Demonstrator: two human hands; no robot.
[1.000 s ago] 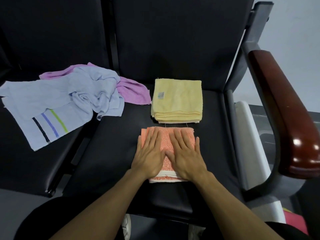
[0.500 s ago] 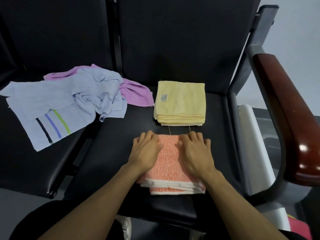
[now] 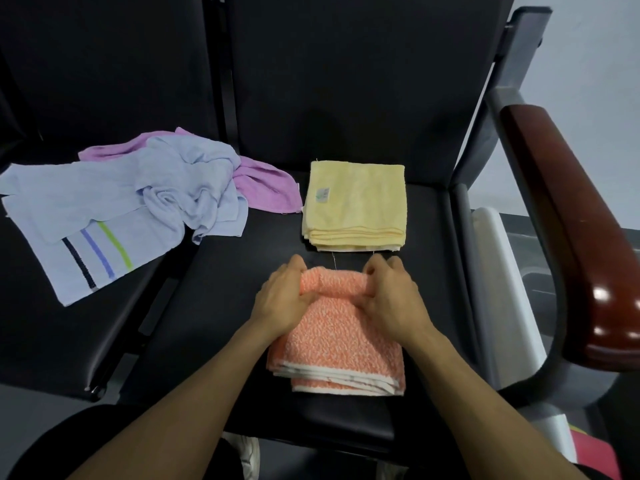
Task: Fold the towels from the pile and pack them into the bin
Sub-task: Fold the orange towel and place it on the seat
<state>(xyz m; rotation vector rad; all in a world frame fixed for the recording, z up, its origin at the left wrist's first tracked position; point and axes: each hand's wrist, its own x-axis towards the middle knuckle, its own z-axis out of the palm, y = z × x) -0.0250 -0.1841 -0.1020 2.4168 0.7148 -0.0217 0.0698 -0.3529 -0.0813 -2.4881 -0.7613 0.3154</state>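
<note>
We grip the nubbly orange towel (image 3: pixel 337 332) on the black chair seat (image 3: pixel 242 289), left hand (image 3: pixel 284 299) and right hand (image 3: pixel 393 299) curled around its rolled far edge; fingertips are hidden underneath.

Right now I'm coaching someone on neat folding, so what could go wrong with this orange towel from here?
Both hands, left hand and right hand, grip only the far edge of the orange towel. The layered near edge shows uneven white borders, so lifting may let the layers slide apart. The yellow towel lies just beyond, with loose threads trailing toward the fingers; a forward move might snag or nudge it.
</note>
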